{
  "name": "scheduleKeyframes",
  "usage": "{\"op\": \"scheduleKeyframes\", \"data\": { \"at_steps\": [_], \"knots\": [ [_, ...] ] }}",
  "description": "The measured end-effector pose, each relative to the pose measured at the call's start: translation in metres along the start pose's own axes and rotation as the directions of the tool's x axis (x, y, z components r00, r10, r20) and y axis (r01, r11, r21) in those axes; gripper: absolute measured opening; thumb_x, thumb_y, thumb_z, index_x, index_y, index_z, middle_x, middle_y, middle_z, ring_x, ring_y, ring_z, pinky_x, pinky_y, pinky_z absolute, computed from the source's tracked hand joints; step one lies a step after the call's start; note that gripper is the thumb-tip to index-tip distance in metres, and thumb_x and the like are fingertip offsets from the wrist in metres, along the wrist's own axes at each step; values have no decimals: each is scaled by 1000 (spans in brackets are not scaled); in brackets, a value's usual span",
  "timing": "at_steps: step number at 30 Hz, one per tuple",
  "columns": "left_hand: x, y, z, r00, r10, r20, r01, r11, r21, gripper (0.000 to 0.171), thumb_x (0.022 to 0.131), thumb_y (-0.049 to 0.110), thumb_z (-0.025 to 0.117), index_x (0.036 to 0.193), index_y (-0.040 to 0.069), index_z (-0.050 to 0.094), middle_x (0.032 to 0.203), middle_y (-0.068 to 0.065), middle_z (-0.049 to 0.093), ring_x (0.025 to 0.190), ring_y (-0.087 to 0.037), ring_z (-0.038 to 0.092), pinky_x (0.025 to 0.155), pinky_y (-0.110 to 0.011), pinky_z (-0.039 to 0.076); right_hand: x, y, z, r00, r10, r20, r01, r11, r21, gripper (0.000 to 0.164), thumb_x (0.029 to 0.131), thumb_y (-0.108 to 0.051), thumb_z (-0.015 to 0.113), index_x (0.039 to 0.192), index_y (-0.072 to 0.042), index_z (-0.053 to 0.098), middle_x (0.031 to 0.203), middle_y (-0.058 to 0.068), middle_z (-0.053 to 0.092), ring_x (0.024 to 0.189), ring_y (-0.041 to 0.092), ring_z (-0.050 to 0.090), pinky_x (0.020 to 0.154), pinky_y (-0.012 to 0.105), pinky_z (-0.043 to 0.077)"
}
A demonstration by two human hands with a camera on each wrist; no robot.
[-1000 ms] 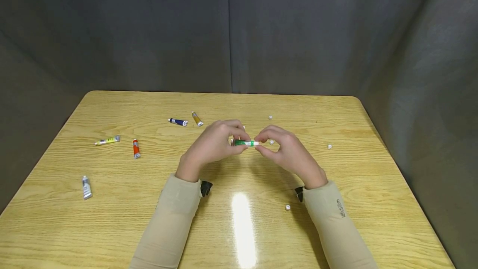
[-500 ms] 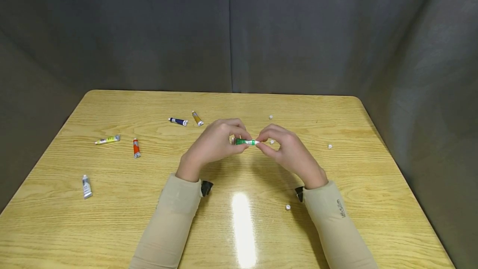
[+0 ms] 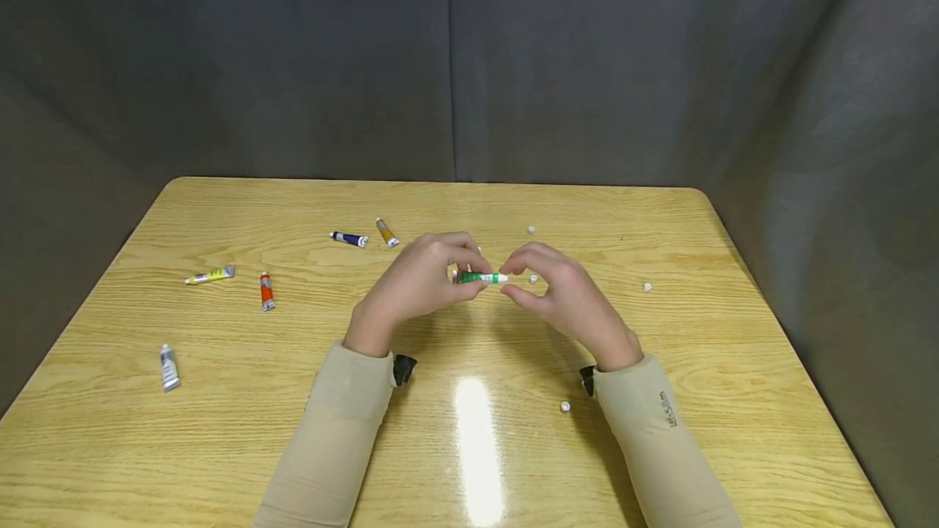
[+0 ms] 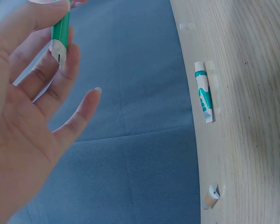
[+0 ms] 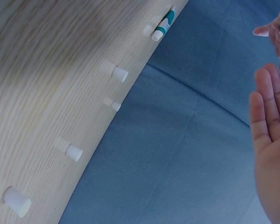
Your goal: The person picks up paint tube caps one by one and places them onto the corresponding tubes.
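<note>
Between thumb and fingers my left hand [image 3: 421, 279] holds a green paint tube [image 3: 475, 277] level above the table's middle, its white cap [image 3: 503, 278] facing right. My right hand [image 3: 561, 292] has thumb and forefinger at that cap. In the left wrist view the tube's crimped end [image 4: 59, 49] points down past the left fingers. The right wrist view shows the right hand [image 5: 275, 126] at the edge, its other fingers extended, the fingertips at the cap barely visible. A second green-labelled tube [image 4: 204, 93] lies on the table, mostly hidden behind the left hand in the head view.
On the table's left lie a dark blue tube [image 3: 348, 239], an ochre tube [image 3: 387, 233], a yellow tube [image 3: 209, 275], an orange-red tube [image 3: 266, 292] and a white-grey tube [image 3: 169, 367]. Loose white caps, such as one cap [image 3: 565, 407] near the right sleeve, are scattered rightward.
The right thumb and forefinger close in on the cap half a second ago, then part slightly, so more of the cap shows now. The left hand and tube stay nearly still.
</note>
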State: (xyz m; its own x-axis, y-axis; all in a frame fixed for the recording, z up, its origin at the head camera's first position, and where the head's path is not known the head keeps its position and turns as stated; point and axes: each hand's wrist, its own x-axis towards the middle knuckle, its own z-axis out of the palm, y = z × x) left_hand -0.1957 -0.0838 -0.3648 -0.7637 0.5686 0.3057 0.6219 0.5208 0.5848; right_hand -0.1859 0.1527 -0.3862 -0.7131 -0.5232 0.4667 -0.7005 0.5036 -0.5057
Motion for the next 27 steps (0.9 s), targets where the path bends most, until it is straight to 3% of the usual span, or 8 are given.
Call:
{"op": "scheduleKeyframes", "data": {
  "at_steps": [6, 11, 21, 27],
  "knots": [
    [1, -1, 1, 1000, 14, 5, -14, 1000, 13, 10, 89, 11, 81, 99, 14, 82, 97, 5, 72, 73, -6, 58, 67, -23, 51, 1, 0, 1, 1000, -28, -3, 28, 1000, 6, 11, 91, -5, 78, 99, -8, 72, 102, 3, 72, 98, 17, 68, 88, 42, 59],
    [1, 0, 1, 998, 65, -21, -64, 997, 50, 11, 87, 10, 82, 98, 14, 82, 98, 4, 73, 73, -6, 59, 69, -24, 51, 0, 0, 0, 1000, -26, -4, 26, 1000, 9, 9, 91, -6, 78, 99, -7, 75, 101, 3, 72, 98, 17, 68, 88, 42, 59],
    [3, 2, 7, 987, 147, -66, -133, 973, 187, 10, 86, 13, 85, 95, 15, 83, 97, 4, 75, 84, -12, 67, 100, -40, 51, 0, -1, -4, 999, -36, -12, 36, 999, -36, 6, 91, -7, 78, 97, -8, 77, 98, 3, 74, 95, 18, 70, 85, 38, 60],
    [3, 4, 8, 985, 156, -79, -132, 960, 249, 11, 85, 15, 85, 95, 16, 83, 98, 4, 76, 93, -15, 69, 102, -39, 50, -1, -1, -4, 999, -34, -20, 33, 999, -42, 7, 90, -6, 79, 96, -8, 77, 98, 4, 74, 95, 18, 70, 85, 36, 59]
  ]
}}
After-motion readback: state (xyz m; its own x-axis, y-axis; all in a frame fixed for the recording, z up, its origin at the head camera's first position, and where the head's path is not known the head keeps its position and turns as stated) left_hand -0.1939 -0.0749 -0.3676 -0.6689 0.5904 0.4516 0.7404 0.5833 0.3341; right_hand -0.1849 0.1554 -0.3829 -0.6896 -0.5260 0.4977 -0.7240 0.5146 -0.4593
